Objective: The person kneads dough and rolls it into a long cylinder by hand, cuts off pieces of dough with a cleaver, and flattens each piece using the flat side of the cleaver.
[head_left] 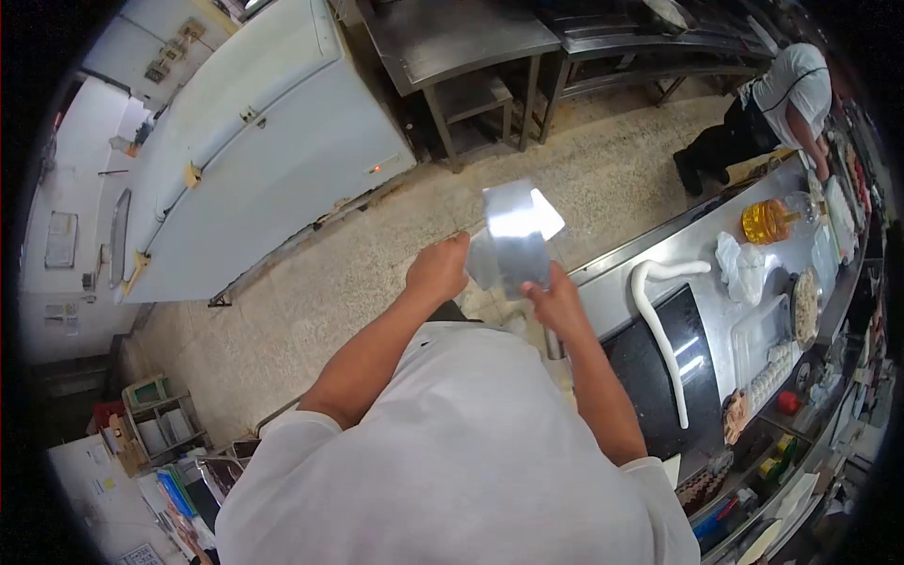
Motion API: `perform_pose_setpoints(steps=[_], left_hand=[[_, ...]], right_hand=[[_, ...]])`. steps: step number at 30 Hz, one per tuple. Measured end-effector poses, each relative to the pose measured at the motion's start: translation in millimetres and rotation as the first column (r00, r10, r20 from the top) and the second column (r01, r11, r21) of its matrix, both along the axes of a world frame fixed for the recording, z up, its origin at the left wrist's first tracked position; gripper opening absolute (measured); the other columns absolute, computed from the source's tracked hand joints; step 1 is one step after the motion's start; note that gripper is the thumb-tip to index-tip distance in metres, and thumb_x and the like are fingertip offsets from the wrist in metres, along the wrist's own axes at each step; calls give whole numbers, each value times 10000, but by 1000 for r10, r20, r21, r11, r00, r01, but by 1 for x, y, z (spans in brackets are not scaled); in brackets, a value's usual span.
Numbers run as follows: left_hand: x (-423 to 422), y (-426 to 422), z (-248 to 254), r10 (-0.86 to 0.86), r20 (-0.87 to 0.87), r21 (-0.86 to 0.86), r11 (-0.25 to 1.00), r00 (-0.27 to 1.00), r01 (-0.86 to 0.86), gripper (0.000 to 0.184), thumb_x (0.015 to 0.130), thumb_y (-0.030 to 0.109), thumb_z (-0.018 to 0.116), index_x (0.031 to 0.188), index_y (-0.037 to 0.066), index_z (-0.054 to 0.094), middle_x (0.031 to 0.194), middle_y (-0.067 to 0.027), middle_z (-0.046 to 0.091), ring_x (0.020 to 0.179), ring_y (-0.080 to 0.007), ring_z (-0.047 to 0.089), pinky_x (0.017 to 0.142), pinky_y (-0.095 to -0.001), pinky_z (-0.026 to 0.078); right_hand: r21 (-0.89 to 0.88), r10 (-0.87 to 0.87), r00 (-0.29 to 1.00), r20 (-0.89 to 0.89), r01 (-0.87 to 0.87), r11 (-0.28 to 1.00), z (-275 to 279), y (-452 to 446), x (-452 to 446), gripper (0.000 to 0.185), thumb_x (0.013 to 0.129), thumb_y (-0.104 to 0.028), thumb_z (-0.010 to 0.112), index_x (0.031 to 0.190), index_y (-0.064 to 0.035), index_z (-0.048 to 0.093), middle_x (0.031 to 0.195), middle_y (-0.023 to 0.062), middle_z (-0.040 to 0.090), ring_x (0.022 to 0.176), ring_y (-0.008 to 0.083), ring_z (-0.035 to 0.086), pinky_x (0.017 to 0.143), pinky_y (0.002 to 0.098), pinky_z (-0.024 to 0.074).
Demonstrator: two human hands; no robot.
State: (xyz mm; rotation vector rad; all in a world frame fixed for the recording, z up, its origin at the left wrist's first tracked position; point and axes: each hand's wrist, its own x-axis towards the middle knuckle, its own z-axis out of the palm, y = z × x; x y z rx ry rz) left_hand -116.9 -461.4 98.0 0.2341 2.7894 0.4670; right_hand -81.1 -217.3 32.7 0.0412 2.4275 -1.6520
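Note:
My right hand (557, 303) is closed on a cleaver (515, 231) with a broad, shiny rectangular blade. Its handle points down below the hand, and the blade stands up in front of my body. My left hand (440, 268) is closed at the blade's left side, on the edge of a pale flat sheet (484, 256). Most of that sheet is hidden behind the blade, so its material is unclear. To the right, a long white dough rope (656, 325) lies bent across a black board (636, 377) and the steel counter (617, 261).
On the counter are a bottle of yellow oil (765, 222), a white plastic bag (741, 270) and a clear tray (753, 334) near several small dough pieces (772, 375). Another person (791, 94) leans over its far end. A white chest freezer (282, 179) and steel table (452, 42) stand opposite.

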Motion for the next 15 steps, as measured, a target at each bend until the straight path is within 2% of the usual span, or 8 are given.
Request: perform_pose_setpoints(steps=[3,5,7,10,11,12,14,15], left_hand=[[-4,-7,1,20,-17,1,1000,1000,-20,267,797,7,595,1062,-8,565,1023,-234,697,951,-434,688,810,-532,556],[2,-19,-1,19,-30,-4,1000,999,-19,258,801,8,588,1057,-8,563,1021,-233,697,949,-433,688,813,-531,555],[5,-33,-4,25,-53,45,999,998,-23,326,780,-2,563,1105,9,587,1007,-255,689,944,-459,668,813,-546,531],[5,-47,1,56,-29,191,980,998,-50,369,855,69,615,1221,36,589,1018,-252,692,923,-427,690,772,-503,551],[9,-52,-14,57,-27,199,979,998,-50,369,855,69,615,1221,36,589,1018,-252,692,923,-427,690,772,-503,551],[8,-59,-40,8,-72,400,916,997,21,427,882,102,621,1304,54,577,973,-211,697,859,-373,696,737,-470,553],[-2,-71,-47,-39,-142,577,809,989,115,485,910,135,628,1387,73,565,928,-169,701,795,-319,703,702,-437,554],[-8,-71,-36,-27,325,686,695,945,-216,514,918,173,646,1417,87,556,865,-119,666,705,-241,661,626,-386,537]], right_hand=[[-37,3,964,267,7,999,15,-18,-3,346,934,-197,709,1211,-37,576,836,69,645,593,145,594,487,320,474],[261,-137,958,-252,204,944,-39,10,-28,349,921,-192,715,1186,-16,570,845,125,676,588,198,635,504,365,494],[506,-214,950,-229,304,807,-34,47,-50,339,912,-189,715,1143,7,562,831,168,691,586,247,661,521,405,505],[299,-402,916,1,384,874,5,71,-49,301,911,-194,722,1091,-15,559,737,113,651,537,213,618,492,374,487],[91,-427,904,16,424,901,13,71,-44,301,920,-198,716,1094,-15,552,747,96,641,524,188,600,465,344,466],[-128,-444,896,21,443,887,24,67,-46,300,928,-202,709,1098,-15,546,756,78,630,511,163,582,439,314,446],[-154,-442,896,41,443,883,46,33,-41,289,932,-206,717,1095,-33,552,760,8,594,500,97,518,437,261,409],[-205,-364,928,79,373,905,48,17,-40,293,931,-208,720,1095,-32,552,768,10,591,499,98,516,444,262,417]])
